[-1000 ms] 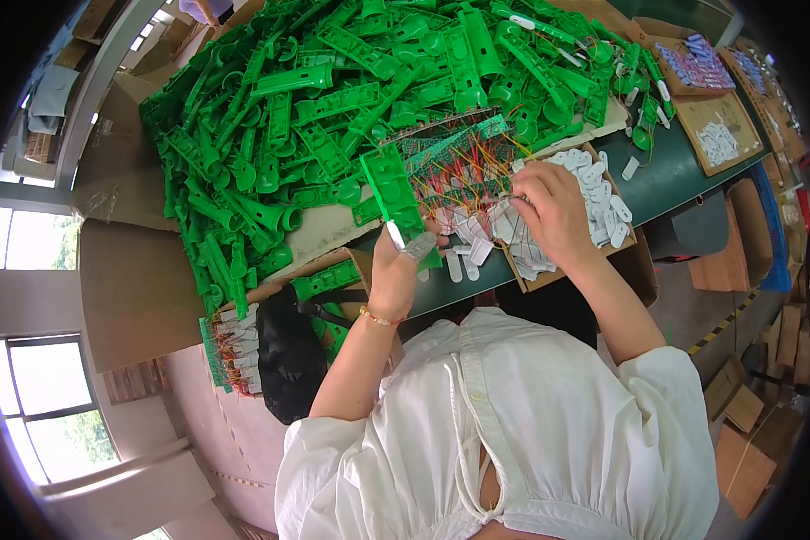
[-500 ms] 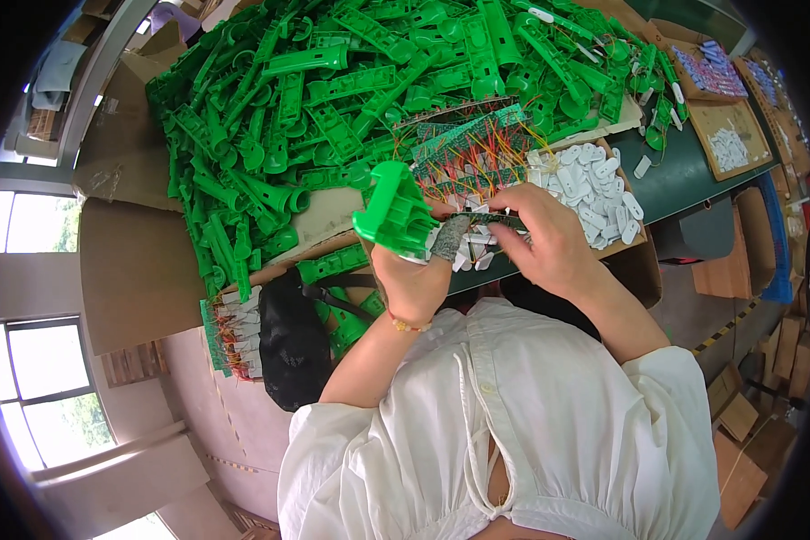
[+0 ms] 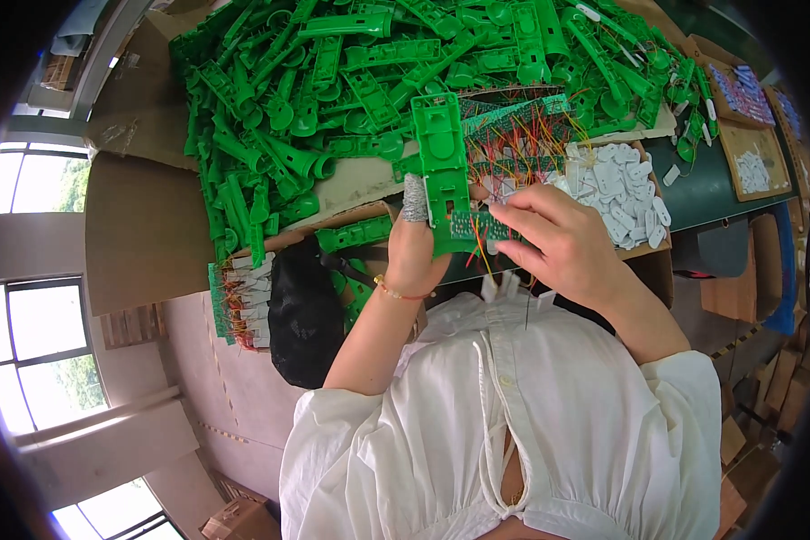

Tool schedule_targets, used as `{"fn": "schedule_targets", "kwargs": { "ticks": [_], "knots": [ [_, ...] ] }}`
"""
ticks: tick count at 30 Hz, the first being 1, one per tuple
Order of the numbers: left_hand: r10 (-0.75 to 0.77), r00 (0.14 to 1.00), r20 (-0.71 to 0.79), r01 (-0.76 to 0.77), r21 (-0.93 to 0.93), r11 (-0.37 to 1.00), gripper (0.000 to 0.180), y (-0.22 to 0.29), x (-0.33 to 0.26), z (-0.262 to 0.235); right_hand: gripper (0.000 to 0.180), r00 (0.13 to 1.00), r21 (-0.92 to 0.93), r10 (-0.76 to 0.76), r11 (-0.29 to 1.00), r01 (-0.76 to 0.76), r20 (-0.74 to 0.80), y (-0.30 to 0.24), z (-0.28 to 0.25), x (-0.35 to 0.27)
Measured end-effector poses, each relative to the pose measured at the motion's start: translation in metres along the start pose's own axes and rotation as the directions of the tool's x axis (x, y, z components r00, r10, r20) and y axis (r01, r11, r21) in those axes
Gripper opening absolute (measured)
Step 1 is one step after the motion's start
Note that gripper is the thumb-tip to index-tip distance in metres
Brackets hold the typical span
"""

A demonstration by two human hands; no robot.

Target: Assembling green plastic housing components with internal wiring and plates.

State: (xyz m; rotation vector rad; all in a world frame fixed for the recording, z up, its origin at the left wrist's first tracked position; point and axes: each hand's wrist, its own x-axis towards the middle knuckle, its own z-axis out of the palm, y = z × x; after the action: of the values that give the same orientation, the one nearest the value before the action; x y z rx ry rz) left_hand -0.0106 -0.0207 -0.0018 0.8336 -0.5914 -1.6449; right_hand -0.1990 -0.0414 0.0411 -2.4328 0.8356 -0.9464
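Observation:
My left hand (image 3: 410, 247), its thumb wrapped in grey tape, is closed on a green plastic shell (image 3: 442, 148) whose moulded inside faces me. In my right hand (image 3: 562, 238) a small green circuit board (image 3: 473, 224) is pinched between thumb and fingers, right beside the shell's lower part. Red and yellow wires hang from the board. Blurred white pieces (image 3: 510, 290) dangle below it, just above my lap. Behind my hands lie wired circuit boards (image 3: 522, 135) in a stack. To the right is a heap of small white plastic pieces (image 3: 614, 193).
A large pile of green shells (image 3: 360, 81) covers the far table. A cardboard box (image 3: 139, 243) stands at left. Near my left arm are a black bag (image 3: 297, 310) and more wired boards (image 3: 220, 306). Trays with small parts (image 3: 751, 171) sit at far right.
The green shell has turned from a tilted side view to upright, its inside now facing me. The board has swung into plain view beside it, wires and white pieces hanging down.

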Motion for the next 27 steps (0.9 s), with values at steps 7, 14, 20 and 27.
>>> {"fn": "schedule_targets", "kwargs": {
  "ticks": [7,14,20,27],
  "knots": [
    [0.1,0.995,-0.013,-0.099,0.062,0.993,0.056,-0.007,-0.005,-0.008,0.033,0.991,-0.261,-0.133,0.958,0.12,-0.03,-0.013,0.01,0.009],
    [0.112,0.993,-0.031,-0.106,0.142,0.984,0.055,-0.007,-0.011,-0.001,0.02,0.988,-0.354,-0.155,0.922,0.155,0.029,-0.02,0.007,0.014],
    [0.098,0.994,0.042,-0.105,0.235,0.966,0.059,-0.007,-0.014,-0.008,0.019,0.99,-0.316,-0.134,0.938,0.143,0.05,-0.015,0.017,0.012],
    [0.096,0.986,0.136,-0.125,0.23,0.965,0.054,-0.005,-0.016,-0.009,0.033,0.996,-0.303,-0.08,0.949,0.089,0.042,-0.019,0.016,0.009]
  ]
}}
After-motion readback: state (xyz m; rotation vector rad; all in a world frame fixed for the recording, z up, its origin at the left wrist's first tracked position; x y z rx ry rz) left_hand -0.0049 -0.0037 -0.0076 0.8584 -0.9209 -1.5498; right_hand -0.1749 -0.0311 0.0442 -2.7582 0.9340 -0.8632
